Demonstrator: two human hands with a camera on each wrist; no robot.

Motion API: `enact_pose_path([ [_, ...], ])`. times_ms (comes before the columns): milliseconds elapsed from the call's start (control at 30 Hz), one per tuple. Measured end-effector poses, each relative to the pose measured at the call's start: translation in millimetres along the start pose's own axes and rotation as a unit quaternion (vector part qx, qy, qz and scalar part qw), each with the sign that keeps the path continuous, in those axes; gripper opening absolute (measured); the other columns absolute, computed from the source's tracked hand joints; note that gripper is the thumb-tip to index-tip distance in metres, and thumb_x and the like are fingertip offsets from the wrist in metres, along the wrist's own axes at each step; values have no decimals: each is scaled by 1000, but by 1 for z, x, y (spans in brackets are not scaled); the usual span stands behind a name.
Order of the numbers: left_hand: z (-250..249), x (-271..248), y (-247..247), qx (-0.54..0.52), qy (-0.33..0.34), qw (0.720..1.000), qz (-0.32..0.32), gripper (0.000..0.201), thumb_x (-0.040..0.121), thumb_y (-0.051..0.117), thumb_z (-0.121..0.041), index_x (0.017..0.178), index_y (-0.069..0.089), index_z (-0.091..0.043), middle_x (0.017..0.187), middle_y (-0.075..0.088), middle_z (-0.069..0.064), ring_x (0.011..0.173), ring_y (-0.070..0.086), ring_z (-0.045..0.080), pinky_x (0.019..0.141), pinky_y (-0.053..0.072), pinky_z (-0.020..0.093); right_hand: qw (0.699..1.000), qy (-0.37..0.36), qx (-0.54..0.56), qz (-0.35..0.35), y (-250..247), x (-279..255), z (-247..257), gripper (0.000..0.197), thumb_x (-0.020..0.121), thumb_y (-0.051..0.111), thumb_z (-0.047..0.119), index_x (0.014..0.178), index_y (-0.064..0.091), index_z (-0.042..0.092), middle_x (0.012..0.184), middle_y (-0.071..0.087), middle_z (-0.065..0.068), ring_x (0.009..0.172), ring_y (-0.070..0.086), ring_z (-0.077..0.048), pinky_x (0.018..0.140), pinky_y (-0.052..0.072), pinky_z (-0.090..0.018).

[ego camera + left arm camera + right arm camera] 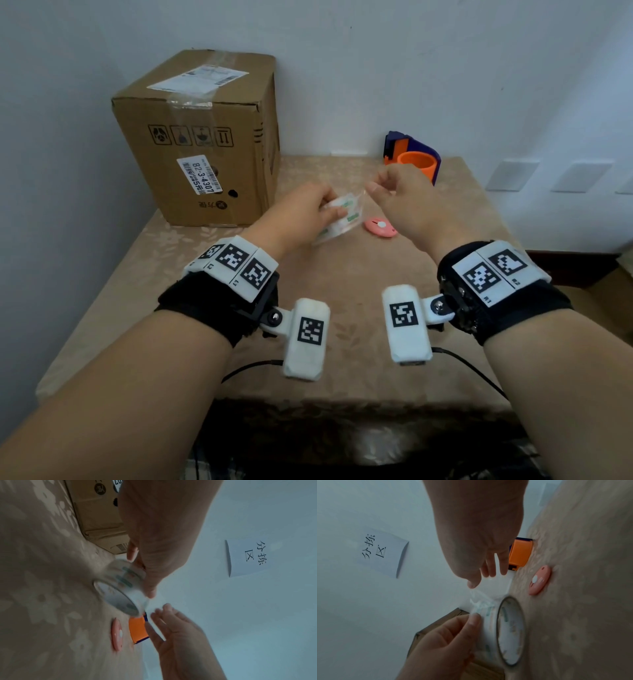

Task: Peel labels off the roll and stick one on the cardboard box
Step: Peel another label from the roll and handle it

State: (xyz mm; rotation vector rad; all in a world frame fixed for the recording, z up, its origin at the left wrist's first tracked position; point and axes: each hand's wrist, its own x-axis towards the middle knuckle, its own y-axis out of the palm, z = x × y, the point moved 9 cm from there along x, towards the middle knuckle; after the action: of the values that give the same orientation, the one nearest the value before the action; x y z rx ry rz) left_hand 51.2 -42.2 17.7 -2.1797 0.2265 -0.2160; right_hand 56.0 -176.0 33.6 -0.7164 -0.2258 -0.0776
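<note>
Label roll, clear film with green print, held above the tablecloth by left hand, fingers curled round its rim. Right hand pinches the peeled end: light, flimsy, likely clingy; best held by an edge. Cardboard box stands near, to the left.

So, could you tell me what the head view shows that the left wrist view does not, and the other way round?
Only the head view shows the cardboard box top with its shipping label and both wrist bands. Only the left wrist view shows the paper sign on the wall. Both show the left hand gripping the label roll, the right hand pinching its free end, and the pink disc.
</note>
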Motion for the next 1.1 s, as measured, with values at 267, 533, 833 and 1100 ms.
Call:
enact_pose_path([
  [267,7,8,-7,148,-29,986,-66,30,91,43,-40,107,57,-19,107,66,4,106,55,24,95,29,37,997,-56,-9,43,11,-8,29,8,93,53,10,86,56,11,84,66,-11,70,60,-16,65,47,-24],
  [533,11,6,-1,119,-28,992,-44,32,91,43,-43,108,56,-20,106,65,1,103,56,23,91,28,37,998,-3,65,14,-3,-7,4,23,89,56,6,106,46,18,92,66,-29,86,66,-34,82,55,-47],
  [833,15,4,-12,110,-38,991,-72,30,92,39,-36,109,58,-21,104,65,1,103,55,24,96,28,38,994,-86,-41,49,8,-8,22,27,91,56,5,115,67,8,101,65,-1,73,51,2,67,39,3],
  [1100,16,6,-12,120,-35,989,-79,33,91,42,-41,110,58,-19,111,65,1,109,54,23,98,26,39,990,-62,-101,72,20,-4,8,32,92,61,16,122,63,8,117,67,-13,96,56,-12,83,38,-18],
])
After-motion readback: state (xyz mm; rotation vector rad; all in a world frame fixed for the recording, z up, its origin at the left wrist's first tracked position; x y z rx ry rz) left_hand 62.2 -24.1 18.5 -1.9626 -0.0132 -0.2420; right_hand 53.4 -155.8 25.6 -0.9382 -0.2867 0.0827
